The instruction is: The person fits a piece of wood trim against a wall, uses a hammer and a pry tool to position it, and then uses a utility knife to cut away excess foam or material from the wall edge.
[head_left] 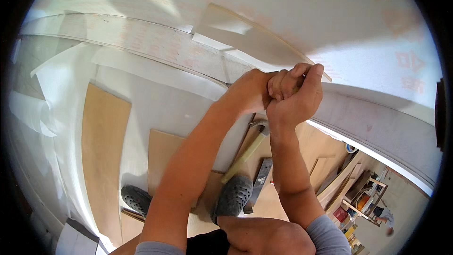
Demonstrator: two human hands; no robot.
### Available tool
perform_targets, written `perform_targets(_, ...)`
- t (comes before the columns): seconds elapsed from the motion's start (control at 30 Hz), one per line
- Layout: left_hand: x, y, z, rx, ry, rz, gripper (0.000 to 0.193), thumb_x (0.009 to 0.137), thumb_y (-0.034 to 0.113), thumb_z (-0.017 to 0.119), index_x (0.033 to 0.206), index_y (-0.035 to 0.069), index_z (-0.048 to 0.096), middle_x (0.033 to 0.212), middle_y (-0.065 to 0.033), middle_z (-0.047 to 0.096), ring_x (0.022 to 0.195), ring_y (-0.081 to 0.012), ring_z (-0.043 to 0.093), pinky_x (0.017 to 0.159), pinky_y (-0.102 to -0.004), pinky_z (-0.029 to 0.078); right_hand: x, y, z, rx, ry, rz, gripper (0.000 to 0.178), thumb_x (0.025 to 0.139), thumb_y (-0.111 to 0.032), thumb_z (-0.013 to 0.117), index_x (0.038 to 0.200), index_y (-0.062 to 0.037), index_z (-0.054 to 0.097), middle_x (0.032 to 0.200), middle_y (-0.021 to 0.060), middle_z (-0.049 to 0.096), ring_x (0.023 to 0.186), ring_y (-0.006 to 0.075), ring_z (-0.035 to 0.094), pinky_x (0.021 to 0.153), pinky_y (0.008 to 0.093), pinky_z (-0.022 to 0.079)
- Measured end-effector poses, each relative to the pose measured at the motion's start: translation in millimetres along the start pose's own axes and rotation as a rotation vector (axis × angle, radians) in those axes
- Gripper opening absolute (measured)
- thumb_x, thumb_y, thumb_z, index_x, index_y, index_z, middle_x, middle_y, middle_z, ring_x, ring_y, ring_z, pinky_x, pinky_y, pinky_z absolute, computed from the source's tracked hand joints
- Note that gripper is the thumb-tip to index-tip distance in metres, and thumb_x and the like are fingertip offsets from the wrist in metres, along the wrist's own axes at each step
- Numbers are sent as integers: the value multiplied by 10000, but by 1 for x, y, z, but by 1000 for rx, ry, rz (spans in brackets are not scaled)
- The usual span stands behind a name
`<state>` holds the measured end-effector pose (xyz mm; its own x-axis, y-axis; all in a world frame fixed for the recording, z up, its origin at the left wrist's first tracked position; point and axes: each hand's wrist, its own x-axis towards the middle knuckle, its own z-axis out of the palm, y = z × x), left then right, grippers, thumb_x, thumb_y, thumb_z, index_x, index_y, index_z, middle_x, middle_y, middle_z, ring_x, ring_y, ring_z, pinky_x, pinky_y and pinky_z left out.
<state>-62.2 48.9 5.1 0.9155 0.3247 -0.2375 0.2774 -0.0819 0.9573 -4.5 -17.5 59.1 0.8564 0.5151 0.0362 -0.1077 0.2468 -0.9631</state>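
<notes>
A claw hammer (243, 159) with a yellowish handle lies at 5 o'clock between the two forearms, its metal head close by the right wrist in this view, and a dark metal bar (259, 185) lies just beyond it, also toward 5. A grey clog (237, 195) with holes in it stands at 6 o'clock near the bar, and its mate (135, 199) is between 7 and 8. A long wooden plank (103, 151) stretches over the white sheeting (125, 76) at 8 o'clock, while a shorter tan board (161, 153) on the same side is partly covered by the left forearm. Toward 4 o'clock lie more wooden boards (324, 166), with another person (386, 217) far off past them. A pale plank (245, 35) stands against the printed white wall panel (330, 14) between 12 and 1 o'clock, its lower right end running behind the hands; whether they touch it I cannot tell. The left forearm rises from 7 o'clock, the right from 5, and they meet at 2. The left hand (257, 86) bends at the wrist, its fingers mostly hidden by the right hand (296, 101), whose fingers curl in a tight grip with the thumb pointing up. What either grip may hold is hidden.
</notes>
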Motion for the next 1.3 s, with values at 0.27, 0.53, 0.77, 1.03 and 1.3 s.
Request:
perform_targets(0.27,-7,-27,58,45,389,243,260,776,96,758,1005,122,639,772,-108,685,706,-375,664,647,-458,538,-19,0,-32,-26,1,-41,260,1058,-189,486,866,-20,529,536,-7,342,472,119,354,501,309,387)
perform_targets(0.53,-16,-40,59,141,619,381,275,754,141,755,995,94,631,768,-82,679,745,-310,679,645,-414,547,-24,17,-38,181,-240,-16,341,1069,-191,465,775,-20,490,496,13,345,418,133,333,426,301,319)
perform_targets(0.77,-14,-44,48,238,415,270,313,733,190,808,989,93,656,758,-85,681,697,-297,689,604,-393,543,-16,10,-46,58,-488,41,357,1058,-205,517,760,-9,526,528,26,413,477,131,380,497,311,342)
perform_targets(1.03,-10,-48,81,-395,690,150,211,916,233,711,1041,64,719,904,-82,728,754,-239,676,685,-340,548,10,6,-55,-139,-750,82,363,1000,-183,566,682,-9,569,587,26,547,551,126,461,519,278,358)
perform_targets(1.3,-23,-37,59,62,559,347,205,814,151,749,1005,94,702,896,-111,726,772,-272,699,681,-377,550,-30,4,-43,43,-379,-98,364,1062,-226,481,772,-13,537,515,22,428,477,134,371,499,315,354)
